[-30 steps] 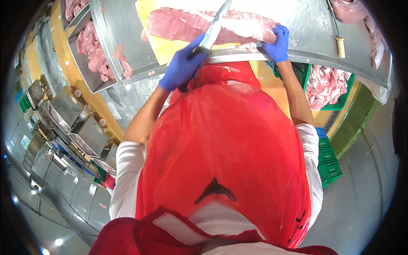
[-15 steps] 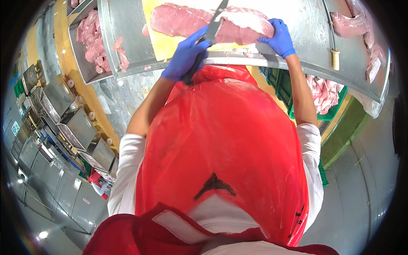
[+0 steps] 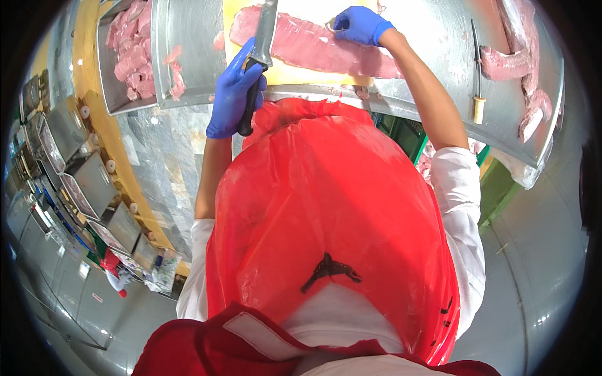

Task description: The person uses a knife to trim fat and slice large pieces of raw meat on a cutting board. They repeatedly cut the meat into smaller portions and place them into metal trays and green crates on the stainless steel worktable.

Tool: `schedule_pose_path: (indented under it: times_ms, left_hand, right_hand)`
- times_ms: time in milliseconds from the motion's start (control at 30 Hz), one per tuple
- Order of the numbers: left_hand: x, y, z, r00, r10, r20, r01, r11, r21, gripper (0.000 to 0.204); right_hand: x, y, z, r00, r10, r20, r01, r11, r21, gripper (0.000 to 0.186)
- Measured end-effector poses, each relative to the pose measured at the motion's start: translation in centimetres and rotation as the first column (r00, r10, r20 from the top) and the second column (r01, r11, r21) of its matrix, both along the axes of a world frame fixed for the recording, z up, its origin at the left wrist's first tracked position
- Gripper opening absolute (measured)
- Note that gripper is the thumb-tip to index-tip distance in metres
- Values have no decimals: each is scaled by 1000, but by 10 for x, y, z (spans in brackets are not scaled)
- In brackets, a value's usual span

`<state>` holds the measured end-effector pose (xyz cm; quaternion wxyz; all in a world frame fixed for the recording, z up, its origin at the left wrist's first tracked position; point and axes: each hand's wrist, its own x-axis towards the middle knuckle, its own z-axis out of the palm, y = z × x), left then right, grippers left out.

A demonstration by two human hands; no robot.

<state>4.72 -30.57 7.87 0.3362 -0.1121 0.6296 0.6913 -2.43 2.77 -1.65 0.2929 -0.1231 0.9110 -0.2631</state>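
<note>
My left hand (image 3: 233,97), in a blue glove, grips a knife (image 3: 252,84) by its black handle. The blade points away from me, over the left end of a long pink slab of meat (image 3: 320,47). This slab lies on a yellow cutting board (image 3: 295,75) atop a metal table. My gloved right hand (image 3: 364,26) is pinched closed at the slab's far edge, with a small whitish piece, seemingly fat, at its fingertips. The palm side of that hand is hidden.
Left of the board stands a metal tray (image 3: 110,81) of meat pieces, with scraps (image 3: 175,72) beside it. A sharpening steel (image 3: 478,94) and more long meat pieces (image 3: 505,66) lie at the right. Below the table edge is a green crate (image 3: 407,135) holding meat.
My left hand has drawn the knife leftward, off the slab's middle. My right hand has moved from the slab's right end to its far side. White covering on the slab no longer shows.
</note>
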Motion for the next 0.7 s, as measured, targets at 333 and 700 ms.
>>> schedule_pose_path:
  times_ms: [333,700]
  left_hand:
    - [3,32,-19,972,-230,-52,221,966,-135,57]
    - [12,55,-20,889,-436,-138,410,894,-184,56]
  right_hand:
    - [9,-3,-16,990,-122,-69,128,988,86,46]
    - [46,35,-9,944,-306,124,330,859,-390,26]
